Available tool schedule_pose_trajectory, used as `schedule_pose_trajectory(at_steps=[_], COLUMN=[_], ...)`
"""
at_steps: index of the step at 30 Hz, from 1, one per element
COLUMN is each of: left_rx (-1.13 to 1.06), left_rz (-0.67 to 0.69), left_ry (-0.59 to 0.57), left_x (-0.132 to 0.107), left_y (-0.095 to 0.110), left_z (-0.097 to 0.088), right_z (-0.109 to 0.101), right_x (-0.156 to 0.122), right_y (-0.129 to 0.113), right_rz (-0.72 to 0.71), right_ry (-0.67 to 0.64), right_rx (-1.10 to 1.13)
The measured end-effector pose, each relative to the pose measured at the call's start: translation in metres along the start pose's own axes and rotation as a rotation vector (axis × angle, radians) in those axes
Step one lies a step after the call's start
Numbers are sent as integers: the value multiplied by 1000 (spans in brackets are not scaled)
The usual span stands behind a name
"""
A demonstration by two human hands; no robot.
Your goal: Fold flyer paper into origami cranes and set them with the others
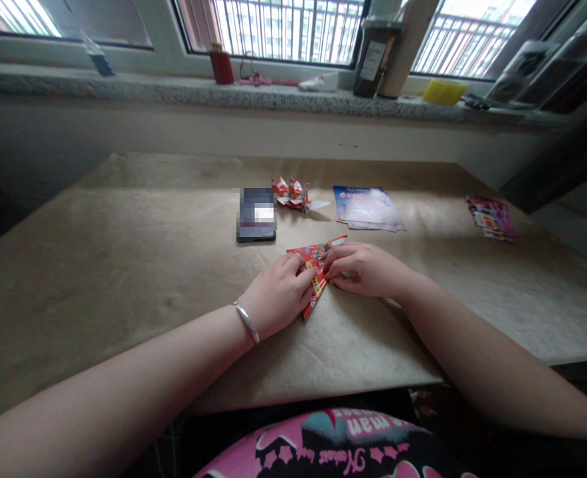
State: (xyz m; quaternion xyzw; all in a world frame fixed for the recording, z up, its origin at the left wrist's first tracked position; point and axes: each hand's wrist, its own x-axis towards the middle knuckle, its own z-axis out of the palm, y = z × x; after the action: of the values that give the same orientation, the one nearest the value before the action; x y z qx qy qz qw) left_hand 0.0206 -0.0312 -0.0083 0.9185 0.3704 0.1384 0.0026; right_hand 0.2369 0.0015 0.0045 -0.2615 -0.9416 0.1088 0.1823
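A folded piece of red printed paper (313, 260) lies on the brown table (124, 265) just in front of me. My left hand (278, 295), with a silver bracelet on the wrist, presses down on its left side. My right hand (363, 269) lies over its right side, fingertips on the paper. Both hands touch the paper and pin it flat; part of the sheet is hidden under them.
A dark phone (256, 216) lies beyond the paper. Behind it sit small folded red paper figures (293, 194), a stack of blue printed sheets (368, 208) and a colourful sheet (493, 218) at far right. The windowsill (174, 89) holds a red cup (221, 66), jars and a yellow item.
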Motion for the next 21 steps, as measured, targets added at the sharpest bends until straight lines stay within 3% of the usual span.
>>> schedule_pose_trajectory(at_steps=[7, 21], left_rx=[-61, -101], left_rz=[84, 168], left_ry=[46, 74], left_x=[1, 1], left_y=[-3, -5], left_z=[7, 4], right_z=[1, 0], right_x=[-2, -2], right_y=[4, 5], right_rz=[-29, -63], right_ry=[10, 13], right_rx=[71, 131])
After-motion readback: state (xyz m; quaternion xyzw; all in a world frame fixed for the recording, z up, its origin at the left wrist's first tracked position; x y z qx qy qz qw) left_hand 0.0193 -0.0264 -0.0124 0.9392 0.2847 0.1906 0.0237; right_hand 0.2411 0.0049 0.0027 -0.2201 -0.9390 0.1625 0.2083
